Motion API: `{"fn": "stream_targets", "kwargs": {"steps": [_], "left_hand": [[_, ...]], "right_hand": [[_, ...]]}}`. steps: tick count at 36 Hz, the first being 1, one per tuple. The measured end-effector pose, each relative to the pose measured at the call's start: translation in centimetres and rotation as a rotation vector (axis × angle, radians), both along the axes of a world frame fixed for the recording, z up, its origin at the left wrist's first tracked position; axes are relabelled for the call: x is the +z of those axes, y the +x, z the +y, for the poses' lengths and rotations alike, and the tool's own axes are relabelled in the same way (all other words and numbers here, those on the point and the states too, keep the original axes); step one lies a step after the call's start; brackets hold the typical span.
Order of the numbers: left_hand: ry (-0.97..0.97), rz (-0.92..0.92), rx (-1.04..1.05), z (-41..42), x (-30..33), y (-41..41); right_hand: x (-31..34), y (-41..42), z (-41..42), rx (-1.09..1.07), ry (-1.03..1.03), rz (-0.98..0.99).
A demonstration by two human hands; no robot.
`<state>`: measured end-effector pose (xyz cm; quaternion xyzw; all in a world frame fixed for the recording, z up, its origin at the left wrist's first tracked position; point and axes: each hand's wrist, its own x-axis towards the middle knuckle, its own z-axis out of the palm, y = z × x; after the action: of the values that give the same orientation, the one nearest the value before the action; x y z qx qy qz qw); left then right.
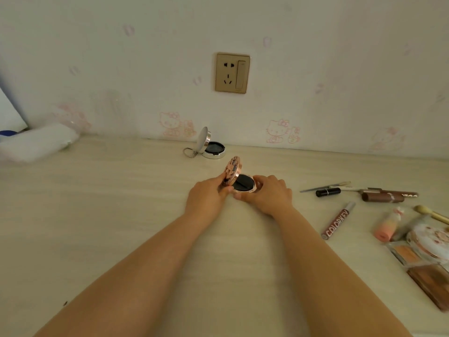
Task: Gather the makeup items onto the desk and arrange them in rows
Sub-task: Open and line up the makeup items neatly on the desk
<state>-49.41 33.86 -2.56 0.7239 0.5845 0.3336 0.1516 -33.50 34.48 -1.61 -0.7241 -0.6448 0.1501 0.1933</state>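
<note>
A rose-gold round compact (239, 180) sits open on the pale wooden desk (121, 215) at its middle, black puff showing. My left hand (207, 198) pinches its patterned lid, which stands tilted up. My right hand (269, 194) grips the base from the right. Behind it, near the wall, a silver compact (211, 145) with a key ring stands open. To the right lie a black lipstick (328, 192), a brown tube (384, 197), a "COLORKEY" tube (337, 221), a peach bottle (388, 226), a brush (431, 212) and palettes (427, 259).
A gold wall socket (232, 72) is set in the wallpapered wall above the desk. A white, blurred bundle (36, 142) lies at the desk's far left by the wall. A thin metal tool (323, 187) lies behind the black lipstick.
</note>
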Motion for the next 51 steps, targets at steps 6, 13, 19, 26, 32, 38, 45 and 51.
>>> {"fn": "stream_targets", "kwargs": {"steps": [6,13,19,26,32,38,45,51], "left_hand": [[0.005,0.068,0.073,3.4,-0.5,1.6],[-0.02,0.131,0.112,7.3,-0.7,3.1],[-0.047,0.143,0.16,9.3,-0.7,4.4],[-0.077,0.148,0.215,10.9,-0.4,5.5],[-0.11,0.119,0.219,11.9,-0.4,5.6],[-0.117,0.105,0.225,12.4,-0.6,5.7],[-0.106,0.122,0.221,12.2,-0.7,5.7],[-0.106,0.119,0.215,11.9,-0.4,5.7]], "right_hand": [[0.0,1.0,3.2,-0.005,-0.006,0.006],[-0.3,2.1,6.9,-0.014,0.0,-0.019],[-0.3,2.6,9.6,-0.011,0.011,-0.035],[-0.5,3.0,11.8,-0.002,0.029,-0.059],[-0.6,3.2,12.8,0.009,0.041,-0.087],[-0.8,3.0,13.2,-0.021,0.06,-0.091],[-1.1,2.9,13.2,-0.03,0.09,-0.125],[-1.1,2.6,12.7,-0.064,0.098,-0.134]]}}
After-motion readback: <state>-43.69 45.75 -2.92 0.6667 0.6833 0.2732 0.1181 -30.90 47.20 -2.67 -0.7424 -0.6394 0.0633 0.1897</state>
